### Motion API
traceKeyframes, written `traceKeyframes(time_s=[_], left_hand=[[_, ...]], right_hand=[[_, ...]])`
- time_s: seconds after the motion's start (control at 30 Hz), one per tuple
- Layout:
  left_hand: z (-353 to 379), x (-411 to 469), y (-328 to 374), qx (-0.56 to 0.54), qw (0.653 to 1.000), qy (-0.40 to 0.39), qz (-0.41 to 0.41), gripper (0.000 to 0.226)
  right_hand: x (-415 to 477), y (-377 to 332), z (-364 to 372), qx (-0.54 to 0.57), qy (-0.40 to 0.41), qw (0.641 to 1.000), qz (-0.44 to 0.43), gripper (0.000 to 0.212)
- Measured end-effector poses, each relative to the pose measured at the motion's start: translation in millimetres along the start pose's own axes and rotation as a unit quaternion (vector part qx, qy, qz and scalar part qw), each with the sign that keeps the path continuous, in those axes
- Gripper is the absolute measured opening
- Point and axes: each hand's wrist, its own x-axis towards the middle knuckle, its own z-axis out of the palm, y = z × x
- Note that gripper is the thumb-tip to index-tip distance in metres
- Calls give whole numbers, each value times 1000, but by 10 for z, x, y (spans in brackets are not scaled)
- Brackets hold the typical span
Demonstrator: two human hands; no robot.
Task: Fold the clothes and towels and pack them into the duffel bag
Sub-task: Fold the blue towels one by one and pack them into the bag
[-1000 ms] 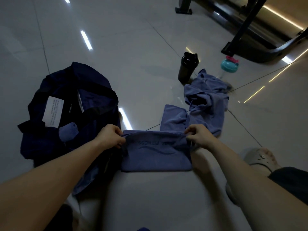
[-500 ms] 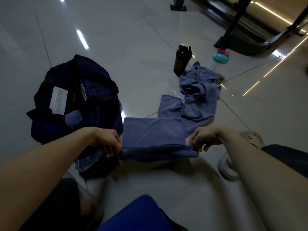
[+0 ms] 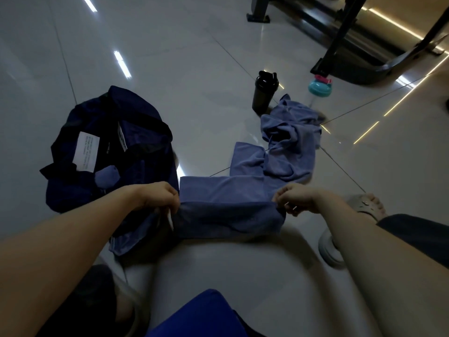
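At the gym, on the floor.
Glossy tiled floor, black machine frame, shaker bottle near me.

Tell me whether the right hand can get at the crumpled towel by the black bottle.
Probably not yet: the right hand pinches the folded towel; otherwise nothing blocks the crumpled towel just beyond.

Duffel bag: dark navy, plain. Its sewn-in label is white with fine dark print.
Folded towel: muted slate blue, no pattern.
Crumpled cloth: the same slate blue.
Shaker bottle: black throughout.
Bottle lid: teal with a pink tab.
Floor: glossy pale grey tile with thin dark joint lines.
Slipper: grey-beige.
Equipment frame: black.
Garment at the lower edge: saturated royal blue.
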Motion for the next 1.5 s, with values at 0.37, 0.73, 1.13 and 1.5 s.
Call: traceKeyframes(time_s=[0.37, 0.73, 1.13, 1.5], left_hand=[[167, 723, -12, 75, 946, 315, -2, 20], [128, 1127, -76, 321, 881, 347, 12, 22], [116, 1197, -118, 380, 859, 330, 91, 10], [82, 1350, -75, 300, 874, 379, 50, 16]], right_hand=[[944, -14, 120, -94, 288, 950, -72, 10], [1338, -100, 151, -164, 330, 928, -51, 9], [1363, -42, 191, -231, 317, 918, -50, 6], [1406, -116, 152, -253, 311, 916, -23, 6]])
